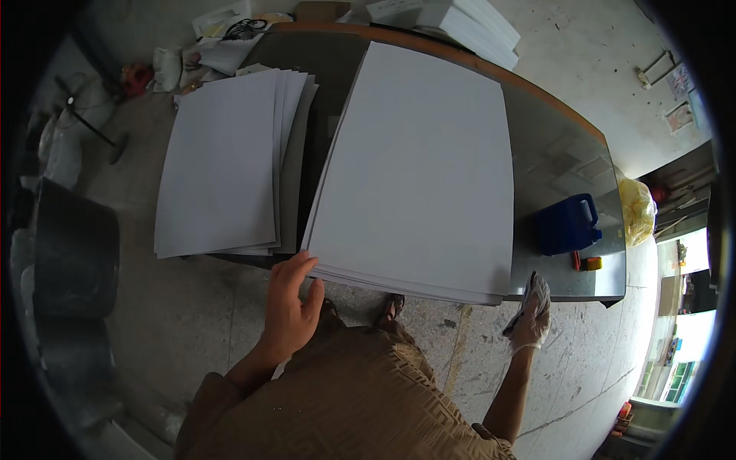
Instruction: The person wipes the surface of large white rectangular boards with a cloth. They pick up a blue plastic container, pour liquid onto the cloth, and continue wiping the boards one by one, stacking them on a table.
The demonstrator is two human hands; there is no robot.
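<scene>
A thick stack of large white sheets (422, 169) lies in front of me on the dark glossy table (560, 138), its near edge reaching the table's front. At the stack's near left corner, my bare left hand (295, 303) has its thumb and fingers apart, fingertips touching the sheets. My right hand (534, 318) wears a thin clear plastic glove and is beside the near right corner, apart from the stack. Its fingers are closed around a dark cloth (512, 328), which is mostly hidden by the hand.
A second, uneven pile of white sheets (218, 165) lies left of the stack. On the right stand a blue jerrycan (566, 224) and a small yellow-and-red object (590, 264). White sheets or boards (471, 34) are beyond the far edge. Dark bins (77, 253) stand at left.
</scene>
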